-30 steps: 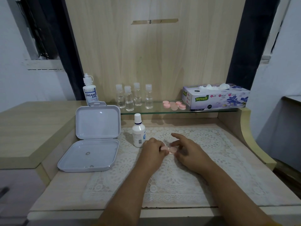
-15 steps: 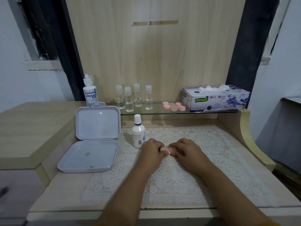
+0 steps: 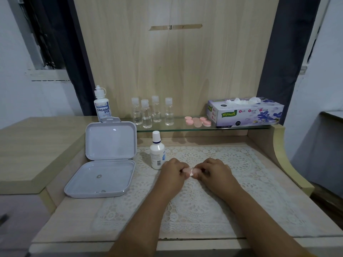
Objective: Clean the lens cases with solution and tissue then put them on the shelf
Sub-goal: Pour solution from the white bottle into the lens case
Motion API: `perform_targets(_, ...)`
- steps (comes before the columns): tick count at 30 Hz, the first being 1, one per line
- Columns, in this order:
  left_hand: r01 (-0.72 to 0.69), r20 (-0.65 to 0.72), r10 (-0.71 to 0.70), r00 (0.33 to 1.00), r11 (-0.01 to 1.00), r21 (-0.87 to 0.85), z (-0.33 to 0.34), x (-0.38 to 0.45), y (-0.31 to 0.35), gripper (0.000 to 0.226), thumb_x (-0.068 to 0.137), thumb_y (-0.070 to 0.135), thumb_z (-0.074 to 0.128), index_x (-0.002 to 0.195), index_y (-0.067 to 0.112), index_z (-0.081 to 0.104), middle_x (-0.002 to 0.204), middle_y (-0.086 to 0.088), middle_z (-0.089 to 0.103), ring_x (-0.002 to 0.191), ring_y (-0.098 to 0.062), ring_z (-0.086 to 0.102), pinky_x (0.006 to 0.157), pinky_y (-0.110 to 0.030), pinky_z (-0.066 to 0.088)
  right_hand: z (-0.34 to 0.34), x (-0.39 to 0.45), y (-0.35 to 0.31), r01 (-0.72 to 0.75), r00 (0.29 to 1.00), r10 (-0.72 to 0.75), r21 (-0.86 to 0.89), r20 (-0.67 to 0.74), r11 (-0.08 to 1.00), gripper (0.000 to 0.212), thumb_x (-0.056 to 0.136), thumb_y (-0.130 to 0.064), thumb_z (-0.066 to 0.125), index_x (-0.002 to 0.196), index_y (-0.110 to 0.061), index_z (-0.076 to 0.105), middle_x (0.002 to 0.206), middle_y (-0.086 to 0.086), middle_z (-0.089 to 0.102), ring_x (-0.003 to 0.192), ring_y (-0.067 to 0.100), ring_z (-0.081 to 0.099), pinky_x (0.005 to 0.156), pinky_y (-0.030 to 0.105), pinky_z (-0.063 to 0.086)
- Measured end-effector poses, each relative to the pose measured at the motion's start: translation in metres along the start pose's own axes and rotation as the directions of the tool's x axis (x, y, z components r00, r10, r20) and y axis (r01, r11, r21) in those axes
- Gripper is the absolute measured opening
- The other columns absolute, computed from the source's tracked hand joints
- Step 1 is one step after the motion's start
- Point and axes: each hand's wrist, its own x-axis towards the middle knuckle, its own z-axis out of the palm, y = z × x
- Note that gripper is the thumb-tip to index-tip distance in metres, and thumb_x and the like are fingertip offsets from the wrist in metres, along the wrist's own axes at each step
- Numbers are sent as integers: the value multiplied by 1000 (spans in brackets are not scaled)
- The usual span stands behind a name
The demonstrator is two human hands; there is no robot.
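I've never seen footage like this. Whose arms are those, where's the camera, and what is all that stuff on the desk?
No machine here: a person wears a camera on the head, looking down at their own arms. The left hand and right hand together pinch a small pink lens case over a lace mat. Beside them stand a white solution bottle and an open grey box. The glass shelf behind carries four clear vials, more pink cases, a tissue box and a Dream Eye bottle.
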Motion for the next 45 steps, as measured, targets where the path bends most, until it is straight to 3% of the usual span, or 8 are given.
perform_targets(8, -16, -17, 16, 1000, 1000, 25, 1, -1, -1, 20, 90, 17, 61, 109, 17, 68, 104, 2, 53, 105, -17, 48, 92, -26, 39, -1, -4, 4, 10, 1000, -11, 52, 16, 999, 29, 92, -42, 55, 119, -33, 61, 104, -16, 53, 100, 4, 40, 88, 29, 28)
perform_targets(15, -19, -13, 20, 1000, 999, 43, 0, -1, 1, 21, 91, 19, 59, 111, 17, 67, 106, 1, 54, 106, -17, 47, 93, -27, 39, -2, -2, -3, -29, 1000, 30, 35, -5, 999, 20, 91, -42, 57, 107, -34, 67, 104, -15, 57, 101, 5, 42, 84, 29, 25)
perform_targets(26, -18, -23, 21, 1000, 995, 93, 1, -2, 2, 19, 92, 16, 56, 107, 14, 67, 107, -5, 54, 102, -18, 47, 90, -31, 42, -6, -3, 1, -53, 998, 50, 83, 31, 995, 22, 91, -42, 57, 111, -36, 65, 105, -15, 58, 104, 6, 44, 86, 29, 25)
perform_targets(28, -16, -18, 18, 1000, 995, 99, 1, -2, 3, 18, 92, 17, 56, 106, 15, 67, 106, -4, 54, 102, -17, 47, 90, -32, 43, -6, -3, 1, -85, 995, 79, 116, 57, 990, 27, 90, -41, 58, 116, -36, 63, 104, -16, 57, 106, 6, 45, 92, 30, 29)
perform_targets(30, -1, -22, 3, 1000, 995, 102, 1, -2, 3, 18, 92, 18, 56, 107, 15, 66, 105, -4, 54, 101, -17, 48, 90, -34, 44, -8, -4, 2, -155, 987, 142, 258, 68, 953, 32, 89, -38, 61, 120, -33, 63, 102, -18, 58, 104, 5, 51, 97, 31, 38)
perform_targets(33, 15, -39, -11, 999, 994, 104, 0, -3, 5, 18, 93, 20, 54, 105, 12, 64, 102, -5, 56, 97, -19, 51, 88, -37, 46, -13, -5, 0, -261, 962, 258, 553, 84, 791, 28, 90, -25, 61, 118, -26, 65, 103, -12, 63, 98, 4, 58, 81, 19, 45)
perform_targets(37, 13, -56, -5, 998, 989, 149, -3, -2, 9, 18, 94, 19, 50, 103, 11, 64, 99, -5, 59, 90, -18, 53, 82, -37, 47, -14, -6, -1, -301, 942, 324, 655, 91, 693, 23, 91, -18, 59, 111, -25, 67, 109, -9, 64, 99, -3, 56, 74, 11, 40)
perform_targets(45, 44, -147, -22, 989, 988, 151, -17, 14, 31, 17, 95, 21, 48, 100, 12, 62, 98, -3, 61, 87, -19, 58, 76, -35, 47, -19, 4, 3, -360, 931, 328, 547, 160, 755, 17, 92, -18, 59, 104, -19, 70, 101, -9, 67, 91, -1, 58, 70, 11, 41)
